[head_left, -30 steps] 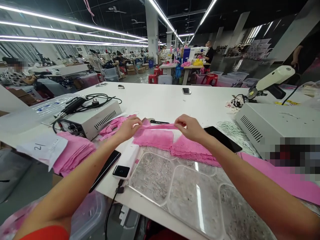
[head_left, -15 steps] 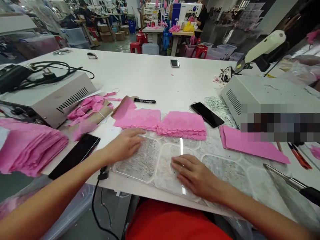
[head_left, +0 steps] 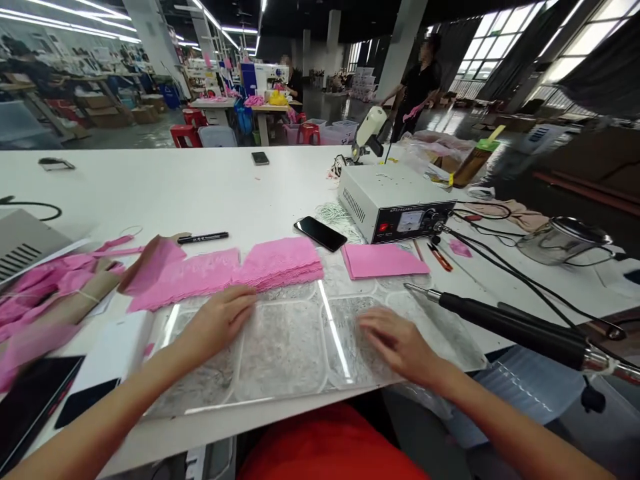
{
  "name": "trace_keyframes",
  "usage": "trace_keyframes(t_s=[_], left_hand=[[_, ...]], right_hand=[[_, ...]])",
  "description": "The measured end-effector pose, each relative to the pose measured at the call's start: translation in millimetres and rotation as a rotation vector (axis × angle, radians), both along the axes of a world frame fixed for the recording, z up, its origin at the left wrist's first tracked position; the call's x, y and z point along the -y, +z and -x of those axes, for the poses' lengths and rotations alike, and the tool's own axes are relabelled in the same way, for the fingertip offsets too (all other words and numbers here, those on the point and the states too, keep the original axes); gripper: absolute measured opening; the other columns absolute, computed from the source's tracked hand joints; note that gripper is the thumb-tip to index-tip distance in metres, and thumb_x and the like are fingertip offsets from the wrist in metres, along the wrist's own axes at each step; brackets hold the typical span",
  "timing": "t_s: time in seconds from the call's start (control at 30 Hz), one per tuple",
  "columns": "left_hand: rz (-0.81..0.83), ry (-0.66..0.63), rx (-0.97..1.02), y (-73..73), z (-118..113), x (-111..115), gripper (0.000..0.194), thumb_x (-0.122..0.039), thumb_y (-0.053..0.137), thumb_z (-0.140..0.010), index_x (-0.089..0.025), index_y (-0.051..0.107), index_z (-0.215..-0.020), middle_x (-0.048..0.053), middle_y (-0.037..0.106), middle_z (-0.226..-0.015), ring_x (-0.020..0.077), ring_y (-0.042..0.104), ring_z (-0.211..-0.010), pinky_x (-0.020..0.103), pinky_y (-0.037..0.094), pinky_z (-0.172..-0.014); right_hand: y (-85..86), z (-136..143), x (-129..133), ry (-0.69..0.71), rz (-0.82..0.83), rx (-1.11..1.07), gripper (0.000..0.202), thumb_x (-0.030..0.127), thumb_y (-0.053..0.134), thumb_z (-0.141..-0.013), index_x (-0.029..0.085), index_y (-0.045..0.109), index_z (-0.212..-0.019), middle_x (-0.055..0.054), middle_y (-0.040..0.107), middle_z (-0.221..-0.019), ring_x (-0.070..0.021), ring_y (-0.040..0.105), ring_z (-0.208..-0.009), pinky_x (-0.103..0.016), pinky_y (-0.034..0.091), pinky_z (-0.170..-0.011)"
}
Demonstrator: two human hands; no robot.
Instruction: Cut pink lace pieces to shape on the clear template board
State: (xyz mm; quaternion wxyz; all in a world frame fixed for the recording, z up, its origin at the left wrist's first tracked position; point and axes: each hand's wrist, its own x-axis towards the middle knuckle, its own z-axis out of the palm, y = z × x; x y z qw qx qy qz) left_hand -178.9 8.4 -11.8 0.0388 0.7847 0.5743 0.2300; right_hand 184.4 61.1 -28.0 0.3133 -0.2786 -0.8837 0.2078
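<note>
My left hand [head_left: 223, 319] lies over the transparent mat [head_left: 283, 347], its fingertips at the front edge of two side-by-side stacks of pink cloth pieces. These are the left stack [head_left: 200, 273] and the right stack [head_left: 283, 261]; the hand grips neither. My right hand [head_left: 397, 339] is just above the mat's right part, slightly blurred, fingers loosely bent and nothing in them. Beyond it sits a folded pink sheet [head_left: 385, 260]. A black-handled tool with a pointed metal tip [head_left: 500, 320] reaches in from the right.
A grey control box [head_left: 400, 200] with cables stands at the back right, near a black phone [head_left: 320, 233] and orange-handled snips [head_left: 440, 258]. A marker [head_left: 203, 237] lies behind the cloth. Pink scraps [head_left: 40, 293] and a white box [head_left: 113, 347] are at left. A person [head_left: 423, 87] stands beyond the table.
The view has swung right and up, showing the control box's front and the standing person. My left hand has come to the pink stacks' front edge; my right hand has shifted right across the mat.
</note>
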Motion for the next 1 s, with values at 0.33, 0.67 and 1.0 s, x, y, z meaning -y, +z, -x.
trace_keyframes(t_s=[0.33,0.67,1.0], left_hand=[[0.007,0.141,-0.106,4.1,-2.1,-42.5,0.052,-0.049,0.033,-0.094,-0.016,0.072,-0.104,0.013,0.065,-0.118,0.0277,0.062,-0.106,0.045,0.052,-0.093],[-0.074,0.036,-0.156,-1.8,-15.1,-36.1,0.044,-0.042,0.036,-0.097,-0.017,0.070,-0.106,0.013,0.063,-0.119,0.0286,0.060,-0.110,0.045,0.051,-0.094],[-0.216,-0.085,-0.225,-0.9,-35.1,-27.3,0.033,-0.026,0.038,-0.097,-0.014,0.068,-0.106,0.013,0.064,-0.116,0.0259,0.060,-0.106,0.042,0.053,-0.088]], right_hand=[[-18.4,-10.6,-50.6,-0.312,-0.138,0.435,0.041,0.004,0.039,-0.086,0.020,0.065,-0.113,-0.009,0.066,-0.103,-0.0192,0.062,-0.096,-0.030,0.053,-0.080],[-20.8,-15.2,-51.2,-0.257,-0.207,0.474,0.042,0.000,0.038,-0.086,0.022,0.064,-0.111,-0.007,0.067,-0.100,-0.0180,0.062,-0.093,-0.028,0.052,-0.076],[-23.3,-18.9,-53.8,-0.259,-0.299,0.535,0.046,-0.001,0.038,-0.085,0.025,0.062,-0.114,-0.005,0.067,-0.101,-0.0171,0.061,-0.088,-0.026,0.051,-0.069]])
